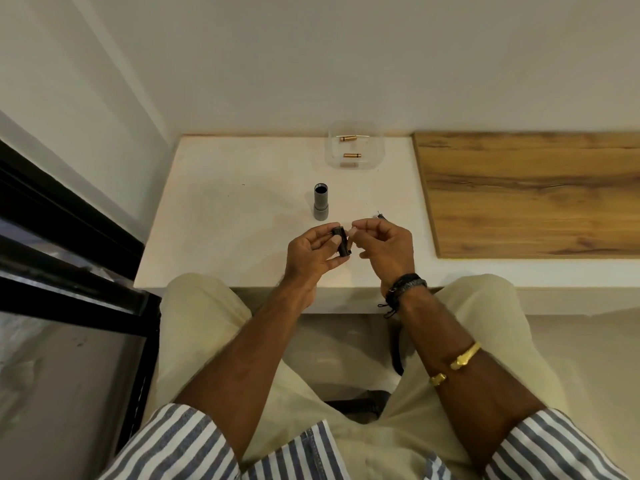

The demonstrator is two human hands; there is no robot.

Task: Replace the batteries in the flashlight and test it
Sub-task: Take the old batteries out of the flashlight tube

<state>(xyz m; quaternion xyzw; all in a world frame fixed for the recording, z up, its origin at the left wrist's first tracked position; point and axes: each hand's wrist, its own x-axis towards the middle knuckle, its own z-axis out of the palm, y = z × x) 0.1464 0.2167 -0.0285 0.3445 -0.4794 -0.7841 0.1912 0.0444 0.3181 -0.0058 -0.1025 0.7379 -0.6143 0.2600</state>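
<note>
Hands (349, 244) raised — left gripping battery holder (342, 242)

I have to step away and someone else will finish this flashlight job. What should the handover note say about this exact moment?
Left hand: holds the small black battery holder above the table's near edge.
Right hand: fingertips pinched close to the holder's top end; whether they hold anything is too small to tell.
Flashlight body: stands upright on the white table, open end up.
Clear tray at the back: holds copper-coloured batteries.
Small dark part lies just beyond the right hand.
Done: flashlight opened, holder out.
Left: load batteries, refit holder, close, test.
</note>
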